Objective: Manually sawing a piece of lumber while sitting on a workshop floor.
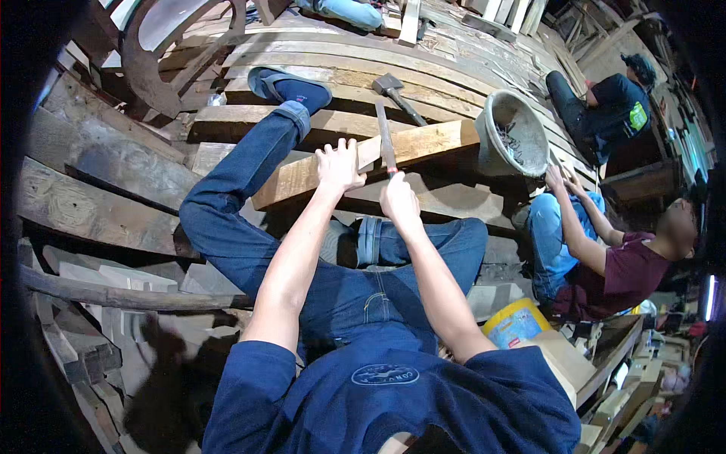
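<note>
Jutting ahead of the hands [400,200] is a metal blade [385,132].

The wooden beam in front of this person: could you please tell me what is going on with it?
The person's right hand grips a flat metal tool, its blade reaching over the beam. The left hand is at the beam; its grip is unclear. A bucket with metal pieces is by the beam's right end, and a hammer lies beyond.
</note>
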Available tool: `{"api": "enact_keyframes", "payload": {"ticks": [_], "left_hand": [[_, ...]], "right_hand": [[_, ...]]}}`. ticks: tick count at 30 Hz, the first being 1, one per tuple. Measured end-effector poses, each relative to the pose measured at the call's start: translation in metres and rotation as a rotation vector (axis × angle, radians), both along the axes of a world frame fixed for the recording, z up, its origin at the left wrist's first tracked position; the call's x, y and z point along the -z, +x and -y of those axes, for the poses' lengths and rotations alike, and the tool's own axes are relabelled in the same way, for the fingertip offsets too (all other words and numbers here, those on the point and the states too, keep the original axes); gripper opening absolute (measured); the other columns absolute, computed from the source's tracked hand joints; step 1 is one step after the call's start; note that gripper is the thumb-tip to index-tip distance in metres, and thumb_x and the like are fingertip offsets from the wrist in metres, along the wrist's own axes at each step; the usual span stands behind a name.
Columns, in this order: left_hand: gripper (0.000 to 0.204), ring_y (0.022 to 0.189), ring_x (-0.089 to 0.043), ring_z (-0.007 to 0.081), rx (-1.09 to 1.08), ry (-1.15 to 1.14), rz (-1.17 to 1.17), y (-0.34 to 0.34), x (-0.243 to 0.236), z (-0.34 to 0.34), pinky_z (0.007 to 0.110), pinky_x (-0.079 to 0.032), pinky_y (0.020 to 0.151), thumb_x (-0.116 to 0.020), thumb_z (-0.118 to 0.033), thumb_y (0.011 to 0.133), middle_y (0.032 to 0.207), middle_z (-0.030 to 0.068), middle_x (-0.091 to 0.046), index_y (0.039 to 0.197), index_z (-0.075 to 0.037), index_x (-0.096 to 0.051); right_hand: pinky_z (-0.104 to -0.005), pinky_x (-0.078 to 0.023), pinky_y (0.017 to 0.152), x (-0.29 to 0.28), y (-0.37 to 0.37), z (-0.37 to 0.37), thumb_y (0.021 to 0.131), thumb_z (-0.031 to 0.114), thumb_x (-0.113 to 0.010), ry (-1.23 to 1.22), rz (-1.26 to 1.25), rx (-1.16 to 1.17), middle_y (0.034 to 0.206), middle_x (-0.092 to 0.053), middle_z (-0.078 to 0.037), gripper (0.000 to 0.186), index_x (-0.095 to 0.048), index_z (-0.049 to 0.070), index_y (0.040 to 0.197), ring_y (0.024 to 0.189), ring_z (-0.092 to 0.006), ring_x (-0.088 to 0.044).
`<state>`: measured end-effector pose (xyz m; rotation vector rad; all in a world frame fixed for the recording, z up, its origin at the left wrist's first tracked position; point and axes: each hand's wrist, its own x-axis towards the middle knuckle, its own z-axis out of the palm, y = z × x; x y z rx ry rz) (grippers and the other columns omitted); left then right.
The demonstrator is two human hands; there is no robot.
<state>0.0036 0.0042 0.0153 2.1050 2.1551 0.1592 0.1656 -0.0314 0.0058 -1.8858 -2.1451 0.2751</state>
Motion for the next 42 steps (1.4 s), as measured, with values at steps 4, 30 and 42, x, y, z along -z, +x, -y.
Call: {"api": "enact_keyframes", "payload": {"ticks": [4, 30, 42], "left_hand": [[0.083, 0.114, -0.053, 0.0380, -0.008, -0.001, -0.018, -0.005, -0.002, 0.004, 0.059, -0.041, 0.094, -0.078, -0.045, 0.066, 0.126, 0.0142, -0.053, 0.132, -0.007, -0.044], [0.089, 0.119, -0.051, 0.0397, 0.041, -0.001, 0.007, 0.009, -0.003, 0.000, 0.061, -0.038, 0.099, -0.079, -0.048, 0.068, 0.127, 0.0155, -0.051, 0.137, -0.009, -0.040], [0.089, 0.117, -0.052, 0.0398, 0.033, 0.001, -0.020, 0.005, -0.005, 0.003, 0.062, -0.039, 0.097, -0.080, -0.048, 0.067, 0.129, 0.0159, -0.051, 0.136, -0.008, -0.042]], "right_hand": [[-0.0463, -0.057, 0.064, 0.006, 0.019, 0.072, 0.092, 0.019, -0.050, -0.196, -0.006, 0.040, 0.078, -0.067, -0.025, 0.024, -0.043, 0.001, 0.107, 0.075, -0.0378, -0.070], [-0.0535, -0.055, 0.067, 0.026, 0.011, -0.045, 0.091, 0.026, -0.054, -0.051, -0.189, 0.087, 0.083, -0.066, -0.031, 0.034, -0.045, -0.003, 0.107, 0.078, -0.0469, -0.067], [-0.0551, -0.052, 0.059, 0.053, 0.026, 0.044, 0.091, 0.018, -0.055, -0.067, -0.359, 0.087, 0.071, -0.060, -0.034, 0.027, -0.043, -0.002, 0.104, 0.069, -0.0511, -0.062]]}}
